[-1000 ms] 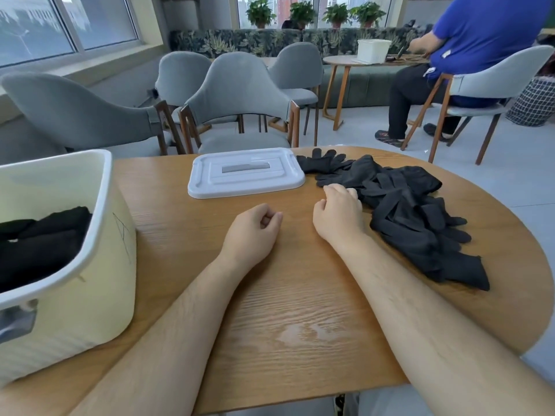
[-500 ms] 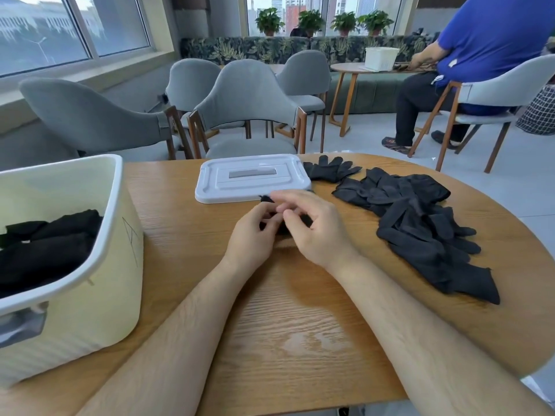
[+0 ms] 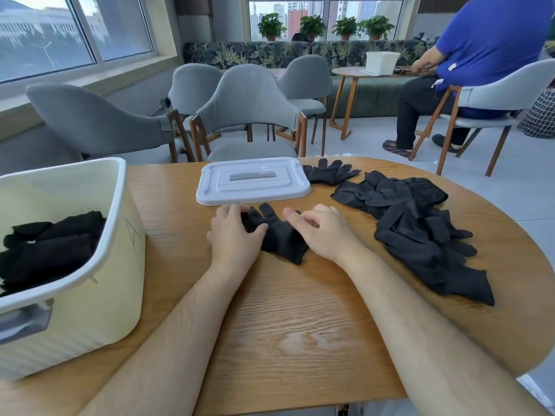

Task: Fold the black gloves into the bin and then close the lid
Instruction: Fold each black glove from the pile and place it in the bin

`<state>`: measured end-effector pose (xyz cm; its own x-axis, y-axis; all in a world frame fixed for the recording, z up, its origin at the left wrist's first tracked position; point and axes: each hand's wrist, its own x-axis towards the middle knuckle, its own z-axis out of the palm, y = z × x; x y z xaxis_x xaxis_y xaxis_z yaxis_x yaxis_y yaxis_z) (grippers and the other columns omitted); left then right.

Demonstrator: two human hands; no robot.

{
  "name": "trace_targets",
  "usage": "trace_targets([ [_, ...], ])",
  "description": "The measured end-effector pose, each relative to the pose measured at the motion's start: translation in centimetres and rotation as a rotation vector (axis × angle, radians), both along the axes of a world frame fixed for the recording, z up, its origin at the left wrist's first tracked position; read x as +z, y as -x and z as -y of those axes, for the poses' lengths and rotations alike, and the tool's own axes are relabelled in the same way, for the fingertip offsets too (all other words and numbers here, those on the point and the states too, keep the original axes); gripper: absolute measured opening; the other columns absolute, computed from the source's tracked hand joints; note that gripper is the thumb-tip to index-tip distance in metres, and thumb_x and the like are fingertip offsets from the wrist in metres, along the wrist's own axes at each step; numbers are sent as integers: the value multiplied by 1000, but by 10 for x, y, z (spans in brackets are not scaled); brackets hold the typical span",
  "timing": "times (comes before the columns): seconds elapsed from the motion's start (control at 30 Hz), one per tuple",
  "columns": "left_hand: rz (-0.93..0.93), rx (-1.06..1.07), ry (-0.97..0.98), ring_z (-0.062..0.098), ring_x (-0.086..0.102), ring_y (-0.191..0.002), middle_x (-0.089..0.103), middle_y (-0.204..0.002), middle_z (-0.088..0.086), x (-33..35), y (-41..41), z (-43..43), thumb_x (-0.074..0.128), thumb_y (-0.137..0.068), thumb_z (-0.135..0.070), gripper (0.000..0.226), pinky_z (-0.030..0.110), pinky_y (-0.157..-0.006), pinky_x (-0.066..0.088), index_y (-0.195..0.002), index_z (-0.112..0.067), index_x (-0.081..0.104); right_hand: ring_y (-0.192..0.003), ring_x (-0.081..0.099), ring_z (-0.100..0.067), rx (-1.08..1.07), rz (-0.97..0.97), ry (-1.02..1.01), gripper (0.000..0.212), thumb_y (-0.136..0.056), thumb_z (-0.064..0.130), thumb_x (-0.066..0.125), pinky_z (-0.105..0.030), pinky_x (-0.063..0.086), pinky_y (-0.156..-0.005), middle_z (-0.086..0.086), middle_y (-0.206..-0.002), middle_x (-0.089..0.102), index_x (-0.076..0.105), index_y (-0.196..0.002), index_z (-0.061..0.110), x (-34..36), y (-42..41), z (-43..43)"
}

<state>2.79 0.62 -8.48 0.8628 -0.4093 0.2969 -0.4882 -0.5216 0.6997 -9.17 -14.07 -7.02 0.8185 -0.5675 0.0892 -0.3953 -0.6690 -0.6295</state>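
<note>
One black glove point(image 3: 282, 240) lies flat on the wooden table point(image 3: 300, 325) between my hands, its fingers pointing away from me. My left hand point(image 3: 235, 235) grips the glove's finger end, thumb on top of the fabric. My right hand point(image 3: 322, 234) sits at the glove's right edge with curled fingers holding the cloth. A heap of loose black gloves point(image 3: 420, 232) lies to the right. The cream bin point(image 3: 99, 265) stands at the left with folded black gloves point(image 3: 48, 247) inside. Its white lid point(image 3: 252, 181) lies flat beyond my hands.
Another black glove point(image 3: 330, 172) lies spread to the right of the lid. Grey chairs point(image 3: 249, 115) stand behind the table. A person in blue point(image 3: 480, 49) sits at another table at the back right.
My right hand took one glove from the heap and brought it to the table's middle. Both hands now hold it spread out flat there.
</note>
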Motion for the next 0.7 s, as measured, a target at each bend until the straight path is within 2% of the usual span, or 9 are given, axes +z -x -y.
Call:
trace_targets([
  [0.07,125,52,-122,23,36,-126,40,-133,-2,0,3,-3,67,-88,-42,29,43,-106,32,-112,-29,61,-112,41,-16,28,3,7,54,-89,82,40,-43,35,-102,12,-101,52,64,-77,35,0,0,0],
  [0.17,276,-75,-233,20,41,-115,46,-116,-6,2,3,-10,55,-95,-43,20,38,-95,34,-103,-28,66,-109,38,-14,62,-104,80,39,-89,71,55,-38,32,-94,11,-106,54,61,-87,33,-1,0,-2],
  [0.27,292,-285,-277,13,48,-112,54,-110,-14,-3,2,-22,52,-97,-46,25,32,-92,34,-110,-32,68,-85,55,-19,-28,133,-61,36,-91,48,66,-35,43,-74,-2,-83,61,60,-76,16,-2,-3,-8],
  [0.33,288,-332,-189,8,51,-113,59,-111,-17,-5,2,-27,53,-99,-41,24,31,-95,35,-115,-31,68,-81,58,-14,-156,308,13,24,-93,38,68,-31,44,-68,1,-85,63,64,-88,15,1,-5,-12],
  [0.4,180,-334,-68,4,57,-110,65,-112,-17,-2,4,-29,48,-103,-37,26,32,-98,41,-118,-28,66,-88,56,-11,-148,395,277,13,-93,29,69,-30,48,-72,6,-93,63,66,-98,16,3,-6,-15],
  [0.5,-173,-334,164,-4,62,-106,69,-109,-16,6,8,-29,40,-105,-42,35,28,-99,47,-131,-27,57,-100,55,-13,183,388,455,14,-89,19,69,-36,52,-83,6,-101,68,70,-103,17,4,-11,-24],
  [0.6,-237,-259,147,3,63,-103,66,-102,-19,6,4,-29,46,-102,-47,38,26,-89,46,-132,-25,50,-104,53,-1,444,214,319,36,-88,25,69,-21,48,-87,14,-108,65,68,-124,26,1,-11,-37],
  [0.67,-227,-196,135,7,64,-94,67,-100,-13,5,1,-30,53,-101,-39,29,23,-76,45,-124,-22,51,-95,58,8,449,235,36,34,-95,25,66,-13,48,-80,22,-105,61,66,-129,26,3,-6,-42],
  [0.7,-231,-179,140,9,64,-94,67,-105,-11,4,-1,-30,55,-100,-33,32,24,-77,47,-130,-22,48,-94,62,7,423,303,-143,29,-99,22,61,-15,51,-80,21,-108,64,66,-128,22,4,-3,-43],
])
